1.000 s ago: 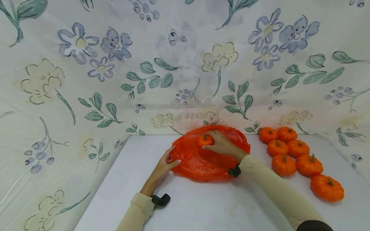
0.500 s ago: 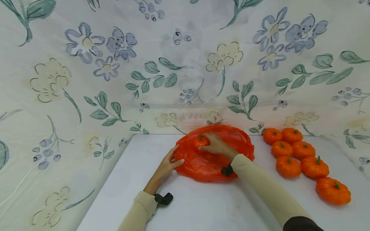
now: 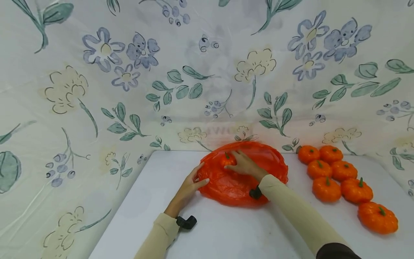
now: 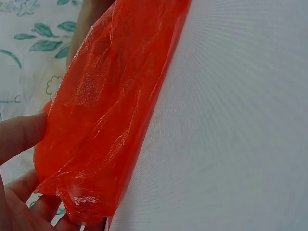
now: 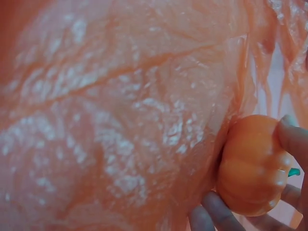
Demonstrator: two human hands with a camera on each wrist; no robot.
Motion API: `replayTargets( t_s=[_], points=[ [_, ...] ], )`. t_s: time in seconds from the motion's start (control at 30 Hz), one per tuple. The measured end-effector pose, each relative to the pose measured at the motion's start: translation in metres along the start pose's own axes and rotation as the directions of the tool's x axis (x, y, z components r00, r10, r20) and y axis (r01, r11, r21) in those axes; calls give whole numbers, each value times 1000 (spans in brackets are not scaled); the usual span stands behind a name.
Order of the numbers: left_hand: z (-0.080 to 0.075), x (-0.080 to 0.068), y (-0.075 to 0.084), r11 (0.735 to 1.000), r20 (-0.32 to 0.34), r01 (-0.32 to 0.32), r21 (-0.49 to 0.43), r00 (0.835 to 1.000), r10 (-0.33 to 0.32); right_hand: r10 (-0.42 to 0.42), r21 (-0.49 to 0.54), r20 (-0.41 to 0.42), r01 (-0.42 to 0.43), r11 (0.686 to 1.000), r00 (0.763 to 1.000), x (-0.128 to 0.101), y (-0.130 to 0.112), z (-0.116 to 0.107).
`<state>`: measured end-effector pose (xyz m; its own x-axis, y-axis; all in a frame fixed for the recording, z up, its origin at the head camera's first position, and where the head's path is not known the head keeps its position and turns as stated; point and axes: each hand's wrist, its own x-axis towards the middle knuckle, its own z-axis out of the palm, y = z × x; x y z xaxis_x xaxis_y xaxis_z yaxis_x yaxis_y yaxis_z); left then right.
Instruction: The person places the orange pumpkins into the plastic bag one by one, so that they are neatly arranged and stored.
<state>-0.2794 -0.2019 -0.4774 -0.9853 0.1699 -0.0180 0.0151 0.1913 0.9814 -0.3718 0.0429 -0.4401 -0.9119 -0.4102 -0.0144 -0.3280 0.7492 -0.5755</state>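
Pinching the left edge of the orange plastic bag, the left hand has its grip closed on the crinkled, translucent film, which lies flat at the back middle of the white counter. Further right, the right hand curls its fingers round a small orange pumpkin with a green stem, held against the bag. Seven more pumpkins sit clustered at the right.

Left hand fingers pinch the crumpled edge of the orange plastic bag; bag lies along the white tabletop, floral cloth behind.
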Motion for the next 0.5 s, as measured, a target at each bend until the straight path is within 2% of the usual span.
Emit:
replayTargets(
  t_s=[0.3, 0.5],
  points=[
    [-4, 1, 4, 1000, -1, -16, 3, 1000, 16, 7, -23, -8, -7, 1000, 1000, 0, -2, -2],
    [-1, -2, 1, 1000, 12, -15, -16, 1000, 15, -19, -128, -16, 16, 992, 1000, 1, -4, 0]
  ],
)
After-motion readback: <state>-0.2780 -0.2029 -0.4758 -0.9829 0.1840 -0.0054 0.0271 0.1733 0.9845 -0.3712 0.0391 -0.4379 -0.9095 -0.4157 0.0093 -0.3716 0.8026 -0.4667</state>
